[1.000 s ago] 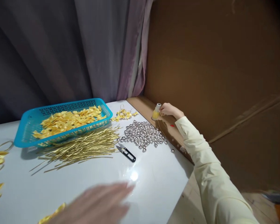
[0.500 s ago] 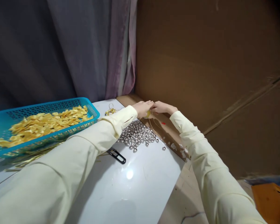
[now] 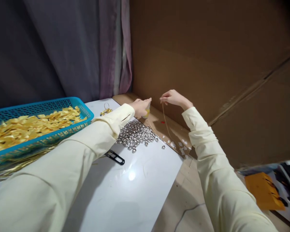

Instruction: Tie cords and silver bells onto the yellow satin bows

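My left hand (image 3: 141,107) is closed on a small yellow spool (image 3: 147,113) at the far edge of the table, and its fingers partly cover the spool. To the right, my right hand (image 3: 173,97) is raised and pinches a thin, light-coloured cord (image 3: 166,122), which hangs down in a loop toward the cardboard. Just below my left hand lies a heap of shiny silver beads (image 3: 136,133) on the white table (image 3: 125,193). A black box-cutter-like handle (image 3: 115,157) sticks out from under my left sleeve.
A blue plastic basket (image 3: 87,112) with yellow ribbon pieces (image 3: 36,124) stands at left, gold strips (image 3: 26,162) beside it. Behind it hangs a grey curtain (image 3: 70,48). A large cardboard wall (image 3: 195,58) rises on the right. White scraps (image 3: 182,146) lie near the table edge.
My hands were together at the spool; my right hand has drawn away up and to the right with the cord in its fingers. The view has shifted slightly right.
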`<control>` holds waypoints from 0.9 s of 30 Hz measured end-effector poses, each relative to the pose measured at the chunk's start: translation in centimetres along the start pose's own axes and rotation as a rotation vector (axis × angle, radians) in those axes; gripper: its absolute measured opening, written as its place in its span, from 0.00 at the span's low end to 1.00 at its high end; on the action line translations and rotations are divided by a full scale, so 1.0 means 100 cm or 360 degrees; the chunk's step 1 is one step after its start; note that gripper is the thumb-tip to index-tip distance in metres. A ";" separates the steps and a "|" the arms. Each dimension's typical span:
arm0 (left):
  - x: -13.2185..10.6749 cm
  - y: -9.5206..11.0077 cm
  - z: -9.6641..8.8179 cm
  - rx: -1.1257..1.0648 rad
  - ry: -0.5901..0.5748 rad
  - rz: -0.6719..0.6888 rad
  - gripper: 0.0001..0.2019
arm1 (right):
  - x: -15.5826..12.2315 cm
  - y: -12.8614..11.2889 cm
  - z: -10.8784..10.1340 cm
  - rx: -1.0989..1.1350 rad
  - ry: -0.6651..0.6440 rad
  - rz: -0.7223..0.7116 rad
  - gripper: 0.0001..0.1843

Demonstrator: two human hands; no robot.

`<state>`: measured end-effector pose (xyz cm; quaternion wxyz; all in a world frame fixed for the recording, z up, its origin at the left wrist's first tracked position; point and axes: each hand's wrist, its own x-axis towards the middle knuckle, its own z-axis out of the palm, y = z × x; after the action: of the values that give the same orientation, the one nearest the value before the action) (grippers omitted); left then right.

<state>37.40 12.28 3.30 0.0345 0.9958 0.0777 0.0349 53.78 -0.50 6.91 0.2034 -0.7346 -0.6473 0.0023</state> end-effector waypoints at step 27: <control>-0.273 0.055 -0.049 -0.1684 -0.0320 -0.0289 0.16 | -0.103 -0.207 0.074 0.1769 -0.1247 -0.0500 0.14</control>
<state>10.95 2.89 6.88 0.5410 0.8302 0.1314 -0.0294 30.52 -6.44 3.74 0.2986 -0.3643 -0.6745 0.5685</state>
